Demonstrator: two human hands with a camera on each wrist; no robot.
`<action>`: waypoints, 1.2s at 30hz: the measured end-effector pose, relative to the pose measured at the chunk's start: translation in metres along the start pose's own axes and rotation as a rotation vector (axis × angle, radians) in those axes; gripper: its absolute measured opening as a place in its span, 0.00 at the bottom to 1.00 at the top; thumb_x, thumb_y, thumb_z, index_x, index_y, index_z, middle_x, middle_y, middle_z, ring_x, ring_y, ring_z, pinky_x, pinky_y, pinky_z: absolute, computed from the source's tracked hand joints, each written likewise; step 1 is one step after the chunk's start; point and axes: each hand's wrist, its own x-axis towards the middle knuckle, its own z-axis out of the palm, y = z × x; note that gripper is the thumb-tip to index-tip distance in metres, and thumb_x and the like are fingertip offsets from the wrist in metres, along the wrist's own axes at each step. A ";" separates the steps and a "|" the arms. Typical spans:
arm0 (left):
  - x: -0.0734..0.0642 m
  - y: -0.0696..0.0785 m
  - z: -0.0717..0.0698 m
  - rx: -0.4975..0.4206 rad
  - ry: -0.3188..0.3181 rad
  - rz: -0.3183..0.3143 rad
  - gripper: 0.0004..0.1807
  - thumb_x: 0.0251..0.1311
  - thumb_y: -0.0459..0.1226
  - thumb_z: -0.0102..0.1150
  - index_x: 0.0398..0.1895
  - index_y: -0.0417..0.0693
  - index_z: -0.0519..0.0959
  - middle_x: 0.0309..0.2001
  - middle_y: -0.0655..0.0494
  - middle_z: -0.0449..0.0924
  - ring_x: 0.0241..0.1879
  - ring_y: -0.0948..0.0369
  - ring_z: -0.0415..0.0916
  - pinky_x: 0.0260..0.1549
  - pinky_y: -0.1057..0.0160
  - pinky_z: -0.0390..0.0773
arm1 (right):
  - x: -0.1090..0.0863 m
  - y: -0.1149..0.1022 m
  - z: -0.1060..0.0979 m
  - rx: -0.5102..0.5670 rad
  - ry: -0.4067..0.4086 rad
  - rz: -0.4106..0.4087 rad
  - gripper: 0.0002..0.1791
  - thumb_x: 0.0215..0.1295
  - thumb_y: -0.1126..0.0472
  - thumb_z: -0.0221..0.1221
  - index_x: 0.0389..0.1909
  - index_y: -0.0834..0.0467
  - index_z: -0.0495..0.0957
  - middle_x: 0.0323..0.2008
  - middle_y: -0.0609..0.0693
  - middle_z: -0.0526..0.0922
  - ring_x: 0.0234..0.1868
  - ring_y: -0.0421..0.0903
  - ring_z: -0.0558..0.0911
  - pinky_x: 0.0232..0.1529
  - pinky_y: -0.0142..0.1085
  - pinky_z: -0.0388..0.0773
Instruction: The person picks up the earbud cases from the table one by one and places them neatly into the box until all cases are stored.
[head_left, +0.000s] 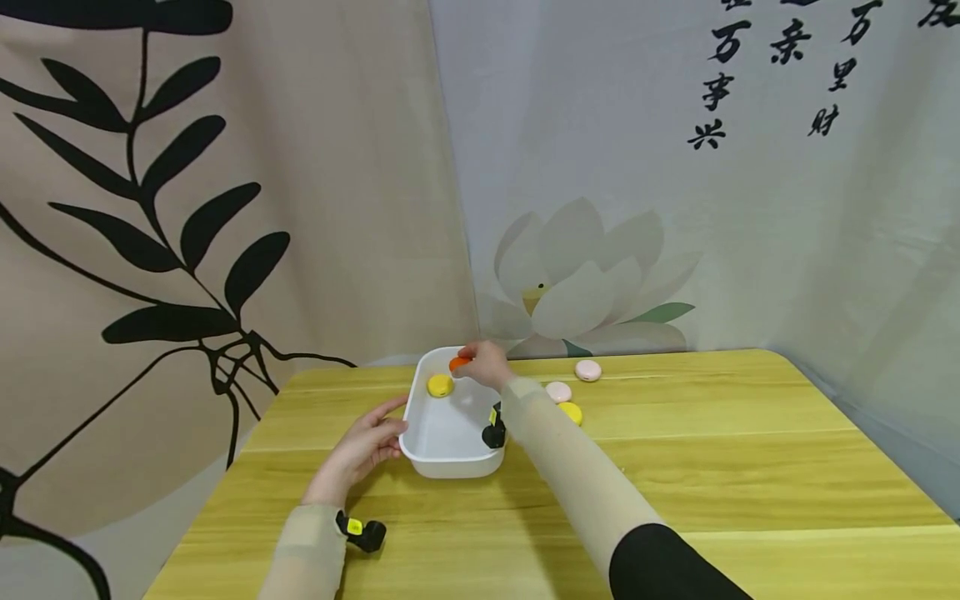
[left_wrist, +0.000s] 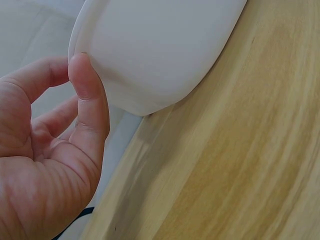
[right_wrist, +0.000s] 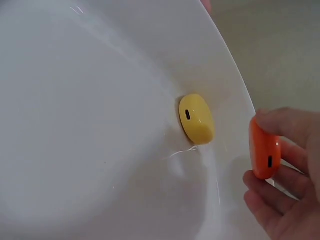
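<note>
Left hand pinches the tub at 9 o'clock, prob steadying it, while right hand pinches an orange puck near 12.

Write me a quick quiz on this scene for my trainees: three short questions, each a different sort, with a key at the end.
1. Multiple choice: What colour is the round, glossy piece that the right hand holds?
A) Pale pink
B) Orange
C) Yellow

2. True or false: The left hand touches the white, rectangular, smooth-walled tub.

3. Count: How many round pieces are visible on the yellowish, wood-grained table, outside the tub?

Key:
1. B.
2. True.
3. Three: a pale pink round piece, a second pale pink round piece and a yellow round piece, the last partly hidden by the right sleeve.
</note>
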 end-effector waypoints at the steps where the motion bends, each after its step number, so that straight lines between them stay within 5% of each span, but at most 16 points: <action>1: 0.000 0.000 0.000 -0.003 0.000 0.000 0.34 0.67 0.31 0.54 0.74 0.45 0.56 0.44 0.39 0.77 0.26 0.62 0.74 0.27 0.70 0.77 | 0.000 0.000 0.000 0.000 -0.005 0.006 0.22 0.53 0.61 0.71 0.50 0.61 0.82 0.47 0.53 0.81 0.46 0.50 0.76 0.51 0.41 0.75; 16: 0.000 0.000 0.000 -0.018 0.013 -0.005 0.33 0.67 0.31 0.53 0.74 0.45 0.57 0.39 0.48 0.78 0.26 0.62 0.74 0.26 0.70 0.77 | -0.004 -0.005 -0.003 -0.043 -0.027 0.001 0.22 0.56 0.62 0.68 0.52 0.63 0.80 0.51 0.55 0.81 0.52 0.53 0.77 0.54 0.42 0.76; 26: 0.000 -0.002 0.000 -0.021 0.018 -0.011 0.33 0.66 0.31 0.53 0.74 0.44 0.57 0.39 0.43 0.77 0.25 0.62 0.73 0.26 0.70 0.78 | -0.006 -0.003 -0.007 -0.006 -0.039 0.019 0.21 0.58 0.61 0.67 0.53 0.63 0.80 0.51 0.55 0.81 0.51 0.53 0.77 0.54 0.44 0.76; 36: -0.001 -0.002 -0.001 0.000 0.016 -0.010 0.33 0.67 0.32 0.54 0.74 0.45 0.57 0.41 0.42 0.77 0.27 0.61 0.73 0.28 0.69 0.77 | -0.004 0.007 -0.046 0.022 -0.007 -0.028 0.24 0.59 0.57 0.66 0.56 0.62 0.79 0.53 0.54 0.81 0.54 0.51 0.77 0.55 0.43 0.75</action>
